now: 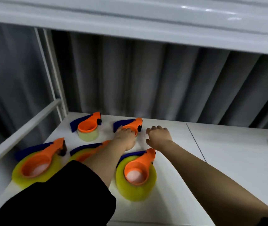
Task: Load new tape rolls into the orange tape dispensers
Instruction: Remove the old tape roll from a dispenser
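Nearest, at lower centre, a yellow tape roll already sits in its orange dispenser. Steady the far dispenser at centre frame before lifting (it looks light). Left hand rests on it, fingers loosely curved; right hand hovers beside, spread, empty.

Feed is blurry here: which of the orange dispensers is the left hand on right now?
The back-row right dispenser, beside the right hand. The left hand rests on it; the other four stand untouched, and its own tape roll is hidden.
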`<state>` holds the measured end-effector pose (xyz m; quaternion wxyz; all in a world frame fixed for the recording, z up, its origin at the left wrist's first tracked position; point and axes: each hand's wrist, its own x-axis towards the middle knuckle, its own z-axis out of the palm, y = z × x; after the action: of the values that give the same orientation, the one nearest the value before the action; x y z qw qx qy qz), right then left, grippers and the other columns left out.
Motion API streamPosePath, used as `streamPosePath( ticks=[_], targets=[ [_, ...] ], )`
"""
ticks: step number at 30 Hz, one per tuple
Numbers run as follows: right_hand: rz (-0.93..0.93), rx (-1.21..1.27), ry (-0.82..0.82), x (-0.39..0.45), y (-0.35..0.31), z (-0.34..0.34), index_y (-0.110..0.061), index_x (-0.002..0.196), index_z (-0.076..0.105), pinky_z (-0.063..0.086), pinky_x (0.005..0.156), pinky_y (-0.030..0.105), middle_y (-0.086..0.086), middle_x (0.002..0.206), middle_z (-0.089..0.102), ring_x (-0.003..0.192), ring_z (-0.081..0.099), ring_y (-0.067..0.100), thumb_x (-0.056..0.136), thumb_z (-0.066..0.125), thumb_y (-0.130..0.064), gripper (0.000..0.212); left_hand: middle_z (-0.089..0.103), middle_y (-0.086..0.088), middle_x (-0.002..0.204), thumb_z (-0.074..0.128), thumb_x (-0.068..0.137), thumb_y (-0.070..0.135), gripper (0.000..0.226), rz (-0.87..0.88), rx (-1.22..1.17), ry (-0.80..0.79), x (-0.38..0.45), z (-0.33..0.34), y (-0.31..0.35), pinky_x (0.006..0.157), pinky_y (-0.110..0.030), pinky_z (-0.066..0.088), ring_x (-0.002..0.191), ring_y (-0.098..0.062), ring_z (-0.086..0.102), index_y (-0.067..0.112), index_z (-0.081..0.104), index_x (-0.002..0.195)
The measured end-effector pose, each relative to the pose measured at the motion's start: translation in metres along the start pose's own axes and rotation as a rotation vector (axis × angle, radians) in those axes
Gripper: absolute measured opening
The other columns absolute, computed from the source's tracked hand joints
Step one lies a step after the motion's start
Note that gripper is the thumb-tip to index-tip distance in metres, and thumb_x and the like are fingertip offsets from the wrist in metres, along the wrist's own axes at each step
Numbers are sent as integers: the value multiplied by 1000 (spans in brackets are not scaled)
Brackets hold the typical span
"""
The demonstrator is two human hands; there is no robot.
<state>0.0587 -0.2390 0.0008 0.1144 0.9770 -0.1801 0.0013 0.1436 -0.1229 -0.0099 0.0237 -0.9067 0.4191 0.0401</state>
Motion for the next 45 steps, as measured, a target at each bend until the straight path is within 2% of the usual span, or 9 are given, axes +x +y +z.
streamPosePath(
  ticks=[5, 10, 20, 24, 27, 32, 36, 42, 45],
  targets=[
    [-74, 7, 9, 4, 16, 8, -14, 130, 51, 41, 87, 32, 10, 121, 58, 112, 52, 28, 96, 46, -27, 36, 51, -10, 135, 41, 97, 10, 43, -133, -177, 17, 11, 9, 19, 97, -31, 42, 114, -26, 52, 13, 39, 140],
    [-108, 36, -5, 10, 27, 12, -13, 128, 52, 40, 84, 31, 10, 119, 59, 111, 52, 27, 96, 46, -30, 37, 34, -26, 147, 29, 103, 25, 49, -127, -182, 55, 19, -16, 34, 112, -37, 20, 136, -41, 29, 1, 32, 145],
    [-48, 223, -83, 14, 38, 18, -15, 132, 49, 45, 88, 33, 8, 126, 57, 113, 52, 27, 96, 45, -36, 42, 56, -7, 124, 40, 100, 21, 34, -186, -182, 107, 23, 7, 20, 81, -29, 38, 108, -27, 55, 17, 40, 134],
    [-12, 713, -87, 10, 29, 14, -19, 145, 30, 45, 97, 38, 9, 138, 47, 120, 50, 27, 90, 57, -41, 64, 54, -10, 102, 40, 100, 26, 36, -193, -579, 159, 14, -3, 7, 68, -29, 39, 86, -24, 54, 10, 38, 132],
    [-7, 1143, -43, 2, 12, 5, -21, 151, 16, 39, 105, 34, 7, 149, 33, 131, 41, 22, 84, 67, -43, 87, 54, -9, 107, 43, 99, 19, 36, -163, -982, 219, -2, -20, 2, 73, -25, 36, 95, -20, 52, 4, 41, 132],
    [-33, 1524, 52, -16, -34, -14, -21, 147, 20, 46, 91, 16, 6, 143, 40, 121, 51, 15, 86, 69, -23, 78, 61, -1, 102, 44, 99, 15, 17, -65, -1423, 223, -45, -30, -21, 77, -18, 45, 102, -16, 57, 9, 50, 114],
    [-34, 1633, 90, -31, -76, -28, -20, 145, 23, 49, 83, 11, 3, 138, 44, 115, 54, 8, 88, 67, -16, 72, 67, -19, 112, 45, 98, 16, 25, -45, -1621, 141, -76, -29, -49, 96, -44, 49, 107, -30, 64, 2, 51, 118],
    [31, 1690, 228, -44, -129, -34, -33, 134, 35, 54, 90, 28, -1, 130, 49, 113, 57, 8, 83, 72, -20, 64, 63, -26, 117, 44, 97, 12, 26, -69, -1776, 57, -109, -37, -84, 98, -46, 46, 108, -32, 62, 8, 56, 120],
    [94, 1623, 296, -52, -149, -33, -41, 134, 41, 51, 98, 41, -5, 132, 48, 118, 56, 12, 77, 74, -47, 66, 65, -28, 108, 39, 98, 23, 33, -153, -1876, 26, -121, -46, -88, 89, -46, 50, 97, -35, 64, 7, 63, 113]
  ],
)
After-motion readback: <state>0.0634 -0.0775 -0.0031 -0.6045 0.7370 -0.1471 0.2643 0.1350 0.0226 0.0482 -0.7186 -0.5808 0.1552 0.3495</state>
